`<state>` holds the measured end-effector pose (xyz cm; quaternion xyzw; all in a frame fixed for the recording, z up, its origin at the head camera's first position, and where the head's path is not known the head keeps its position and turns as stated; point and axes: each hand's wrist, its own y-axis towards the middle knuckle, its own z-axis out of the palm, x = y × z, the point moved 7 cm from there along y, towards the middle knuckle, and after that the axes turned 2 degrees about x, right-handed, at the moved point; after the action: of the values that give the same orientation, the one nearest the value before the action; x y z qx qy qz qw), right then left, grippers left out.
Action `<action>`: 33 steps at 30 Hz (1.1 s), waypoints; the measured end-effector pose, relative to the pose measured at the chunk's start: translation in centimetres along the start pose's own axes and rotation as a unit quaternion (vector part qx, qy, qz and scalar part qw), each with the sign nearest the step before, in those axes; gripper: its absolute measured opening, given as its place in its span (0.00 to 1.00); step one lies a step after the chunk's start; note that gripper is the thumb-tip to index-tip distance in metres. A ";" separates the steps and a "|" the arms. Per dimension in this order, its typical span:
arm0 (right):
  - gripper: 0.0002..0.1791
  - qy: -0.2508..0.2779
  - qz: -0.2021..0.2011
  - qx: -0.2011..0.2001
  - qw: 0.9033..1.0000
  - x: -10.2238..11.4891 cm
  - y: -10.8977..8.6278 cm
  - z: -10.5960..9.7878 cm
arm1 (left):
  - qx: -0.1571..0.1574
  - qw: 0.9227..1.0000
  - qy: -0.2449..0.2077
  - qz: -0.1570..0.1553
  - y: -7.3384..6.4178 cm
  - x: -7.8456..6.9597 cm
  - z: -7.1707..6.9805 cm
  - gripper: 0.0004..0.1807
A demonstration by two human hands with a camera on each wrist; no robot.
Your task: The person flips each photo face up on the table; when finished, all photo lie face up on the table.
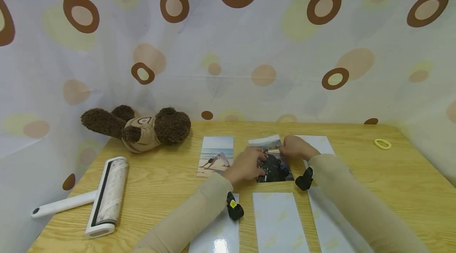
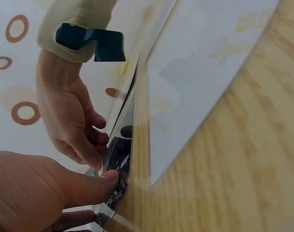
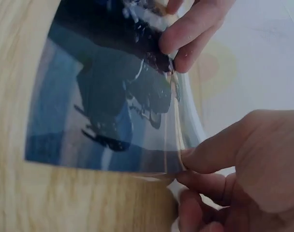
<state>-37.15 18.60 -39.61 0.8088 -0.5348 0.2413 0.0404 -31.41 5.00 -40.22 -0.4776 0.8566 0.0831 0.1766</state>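
A glossy dark photo print [image 1: 273, 169] lies in the back row on the table. My left hand [image 1: 246, 164] comes in from its left side, with spread fingertips and thumb pressing on the picture. At its right edge my right hand [image 1: 297, 147] pinches the sheet between thumb and curled fingers, seen close in the right wrist view. A shiny, clear-looking strip [image 3: 189, 108] runs along that edge. The far edge of the print shows a pale band [image 1: 264, 141]. To the left lies a beach photo [image 1: 218, 152]; a white sheet [image 1: 320, 143] lies partly behind my right forearm.
Several white sheets with faint yellow marks, one a middle sheet [image 1: 279, 221], lie in the front row. A lint roller [image 1: 112, 191] and a brown plush toy [image 1: 146, 130] are at the left. A yellow ring [image 1: 382, 144] sits at the back right, before a patterned curtain [image 1: 199, 47].
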 end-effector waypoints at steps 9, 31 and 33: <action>0.25 -0.045 0.079 -0.041 0.995 0.5 -1.0 -0.6 | 0.003 1.000 0.007 -0.003 0.1 -0.3 0.4 0.17; 0.36 0.017 0.150 -0.114 0.982 -10.5 -4.2 -4.5 | -0.043 0.996 -0.036 0.064 1.7 -6.2 1.4 0.13; 0.42 0.001 0.147 -0.135 0.980 -11.5 -4.4 -4.5 | -0.049 0.996 -0.031 0.067 2.2 -6.6 1.7 0.12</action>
<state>-38.39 31.63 -39.82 0.7081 -0.6756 0.1711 0.1134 -29.75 11.93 -39.28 -0.4249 0.8756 0.1514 0.1730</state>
